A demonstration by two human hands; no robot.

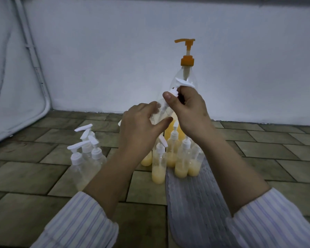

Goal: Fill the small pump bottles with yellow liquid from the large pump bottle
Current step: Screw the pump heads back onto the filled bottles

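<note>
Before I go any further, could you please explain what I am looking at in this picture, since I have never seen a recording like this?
There is no machine here: a person wears a camera on the head, looking forward and down at their own two bare hands. The left hand holds a small clear plastic bottle, tilted, while the right hand grips its white pump top. Behind them stands a large clear bottle with an orange pump. On the tiled floor, a group of empty small pump bottles stands to the left, and small bottles partly filled with yellow liquid stand nearer the middle, some on a grey ribbed mat.
</note>
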